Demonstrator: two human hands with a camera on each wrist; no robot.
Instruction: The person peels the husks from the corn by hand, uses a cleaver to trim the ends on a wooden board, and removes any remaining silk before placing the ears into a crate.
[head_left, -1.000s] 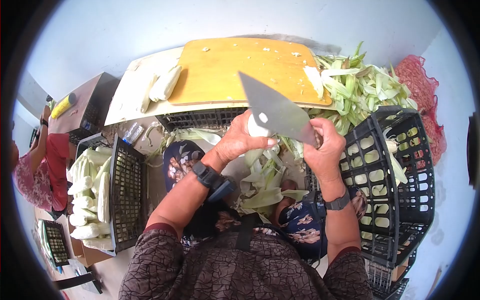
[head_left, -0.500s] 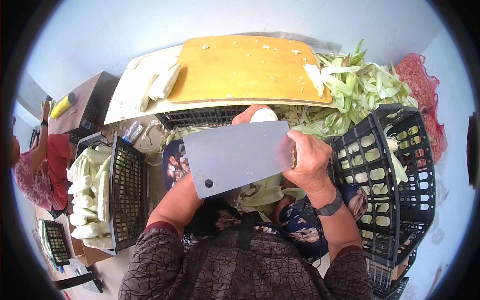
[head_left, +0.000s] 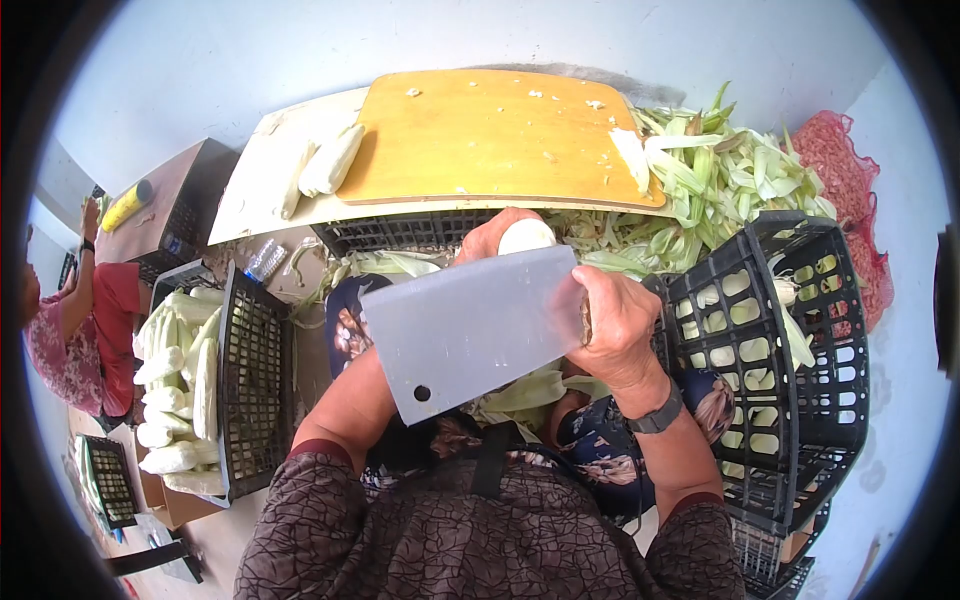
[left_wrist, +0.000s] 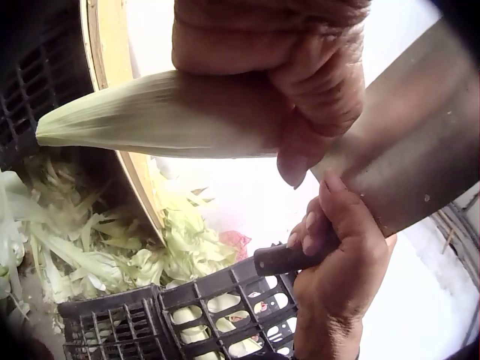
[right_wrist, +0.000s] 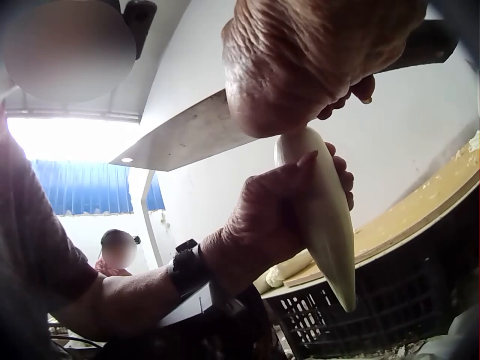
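My left hand [left_wrist: 300, 75] grips an ear of corn [left_wrist: 157, 120] in its pale green husk, the tapered tip pointing away from the wrist. In the head view only the ear's pale cut end and part of that hand [head_left: 487, 236] show behind the blade. My right hand [head_left: 625, 325] holds a cleaver [head_left: 475, 330] by its dark handle [left_wrist: 289, 259], fingers wrapped round it. The broad blade lies flat to the head camera, its hole near the lower left corner. In the right wrist view the cleaver's heel and the right hand are right at the ear's butt end.
An orange board [head_left: 490, 140] with corn bits lies on a pale table, two husked ears [head_left: 332, 162] at its left. Stripped husks [head_left: 740, 180] heap at the right. Black crates stand left [head_left: 255, 385] and right [head_left: 790, 400], the left one full of ears. Another person [head_left: 85, 320] is at far left.
The cleaver has swung from pointing up and away to lying flat across the left forearm. The left hand has turned, bringing the ear's cut end up. In the last half second little moved.
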